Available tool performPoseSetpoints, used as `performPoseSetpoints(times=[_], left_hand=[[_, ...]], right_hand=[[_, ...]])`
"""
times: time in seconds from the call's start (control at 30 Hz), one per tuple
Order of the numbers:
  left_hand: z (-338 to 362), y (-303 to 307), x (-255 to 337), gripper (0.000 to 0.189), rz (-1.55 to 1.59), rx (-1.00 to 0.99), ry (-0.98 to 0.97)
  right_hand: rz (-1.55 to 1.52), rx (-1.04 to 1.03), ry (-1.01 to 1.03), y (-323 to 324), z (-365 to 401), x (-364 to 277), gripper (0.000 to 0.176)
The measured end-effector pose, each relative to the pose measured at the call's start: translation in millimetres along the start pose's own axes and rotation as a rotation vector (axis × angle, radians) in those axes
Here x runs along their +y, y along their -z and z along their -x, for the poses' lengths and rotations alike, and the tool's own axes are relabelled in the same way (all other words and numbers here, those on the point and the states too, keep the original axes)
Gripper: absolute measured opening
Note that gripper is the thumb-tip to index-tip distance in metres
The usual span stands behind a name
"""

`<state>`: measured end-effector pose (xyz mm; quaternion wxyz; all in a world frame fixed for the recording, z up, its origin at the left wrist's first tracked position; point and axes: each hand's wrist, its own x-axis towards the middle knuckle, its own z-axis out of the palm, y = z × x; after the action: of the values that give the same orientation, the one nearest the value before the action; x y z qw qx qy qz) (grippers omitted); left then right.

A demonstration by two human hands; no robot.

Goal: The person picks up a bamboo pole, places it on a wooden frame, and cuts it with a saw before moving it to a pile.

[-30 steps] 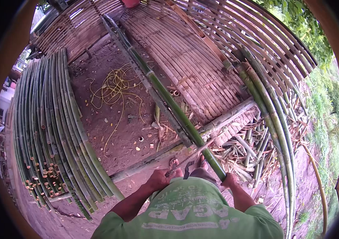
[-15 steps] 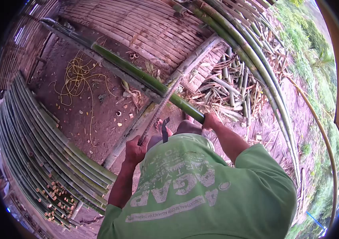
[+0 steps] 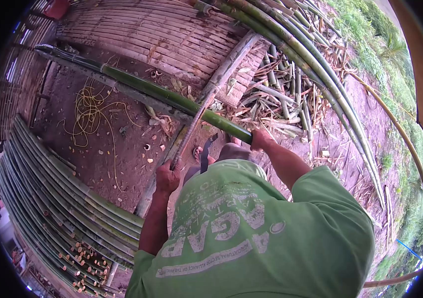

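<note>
Right hand (image 3: 261, 139): clamped round near end of smooth green bamboo pole (image 3: 144, 86), beside rough plank (image 3: 153, 103) | Left hand (image 3: 168, 177): clamped round thin brown stick (image 3: 188, 136) crossing pole | Room: open dirt (image 3: 134, 171) leftward; slatted platform (image 3: 157, 35) edges other side.

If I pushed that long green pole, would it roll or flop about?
The green pole would probably want to roll, because it looks round, though the right hand gripping its end might stop it. It's likely stiff, since it looks straight. It may feel slippery, as its skin looks smooth and shiny.
</note>
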<state>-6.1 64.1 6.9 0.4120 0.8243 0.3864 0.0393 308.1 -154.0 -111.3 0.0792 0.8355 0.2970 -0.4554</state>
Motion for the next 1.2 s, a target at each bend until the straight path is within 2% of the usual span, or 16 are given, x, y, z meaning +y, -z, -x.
performPoseSetpoints(times=[0.17,0.27,0.43,0.6,0.73,0.77,0.83,0.9,0.97,1.0,1.07,1.2], left_hand=[[12.6,8.3,-2.5,0.031,0.009,-0.027,-0.015],[23.5,19.9,-0.6,0.029,-0.029,-0.079,0.016],[11.2,12.5,-20.8,0.028,-0.034,-0.023,-0.054],[29.2,12.7,-8.2,0.032,0.020,-0.106,0.004],[44.6,4.2,6.4,0.033,0.065,-0.148,0.044],[45.6,-0.2,5.4,0.032,0.060,-0.135,0.026],[42.1,-3.6,10.6,0.032,0.058,-0.133,0.029],[41.9,-7.0,18.3,0.031,0.030,-0.133,0.028],[39.0,-7.5,26.9,0.031,-0.028,-0.128,0.015],[37.6,-9.1,30.6,0.031,-0.055,-0.125,0.000],[40.2,-12.0,36.8,0.031,-0.115,-0.128,-0.019],[51.4,-20.3,57.4,0.030,-0.205,-0.167,0.025]], right_hand=[[0.033,0.013,0.015,0.9,4.8,-3.8,0.044],[0.007,0.096,0.028,0.8,14.6,-7.5,0.047],[-0.026,0.062,0.033,-7.6,5.2,10.1,0.049],[-0.145,-0.021,0.033,-18.7,26.0,26.2,0.049],[0.087,-0.072,0.094,-27.7,30.6,33.3,0.063],[-0.027,-0.062,0.099,-23.9,26.5,25.8,0.070],[-0.163,0.007,0.089,-4.7,25.1,-13.0,0.074],[-0.221,0.105,0.165,0.2,5.5,-49.2,0.076],[-0.252,0.108,0.250,-3.8,-21.5,-75.2,0.071],[-0.261,0.051,0.163,1.0,-24.0,-85.8,0.060],[-0.203,0.062,0.090,-8.2,-32.9,-87.4,0.047],[-0.291,0.095,0.157,-16.9,-19.4,-79.1,0.040]])
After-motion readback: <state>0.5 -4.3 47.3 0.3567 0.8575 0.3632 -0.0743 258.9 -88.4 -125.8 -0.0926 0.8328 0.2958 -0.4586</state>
